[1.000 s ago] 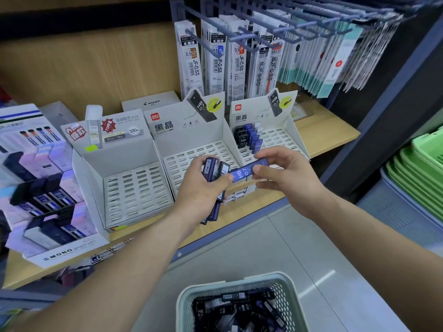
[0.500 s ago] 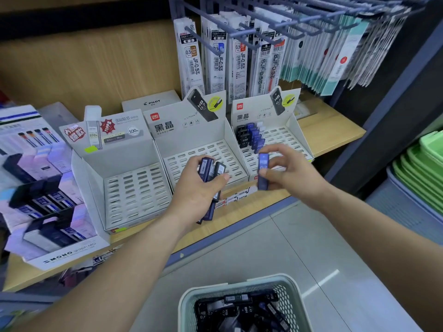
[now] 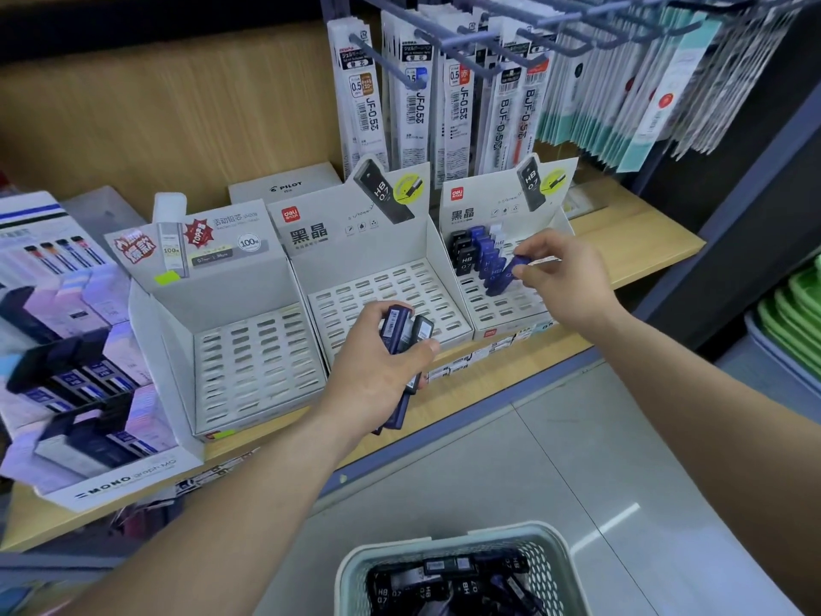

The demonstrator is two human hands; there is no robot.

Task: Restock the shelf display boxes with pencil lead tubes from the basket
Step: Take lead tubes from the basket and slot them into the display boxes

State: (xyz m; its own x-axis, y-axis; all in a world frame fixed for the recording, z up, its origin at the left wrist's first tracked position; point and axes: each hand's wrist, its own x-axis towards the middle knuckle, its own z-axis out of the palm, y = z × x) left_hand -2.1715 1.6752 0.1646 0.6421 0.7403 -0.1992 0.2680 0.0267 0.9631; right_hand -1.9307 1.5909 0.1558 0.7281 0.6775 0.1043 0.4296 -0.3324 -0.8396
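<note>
Spanning the wood-backed bay, the shelf [image 3: 631, 242] carries white display boxes [image 3: 231, 300] along its front edge, with refill packs [image 3: 462, 104] hanging above and grey floor tiles [image 3: 577, 437] below. The right grip [image 3: 564, 277] pinches a blue lead tube [image 3: 502, 277] over the right box [image 3: 488, 206]. The left grip [image 3: 377, 371] clutches several lead tubes [image 3: 400, 326] before the middle box [image 3: 355, 242]. The basket [image 3: 444, 542] holds more.

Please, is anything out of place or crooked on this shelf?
Yes. A few small packs lie flat on the shelf edge in front of the right display box, outside any slot. The blue tube pinched by the right hand leans, not yet seated.
</note>
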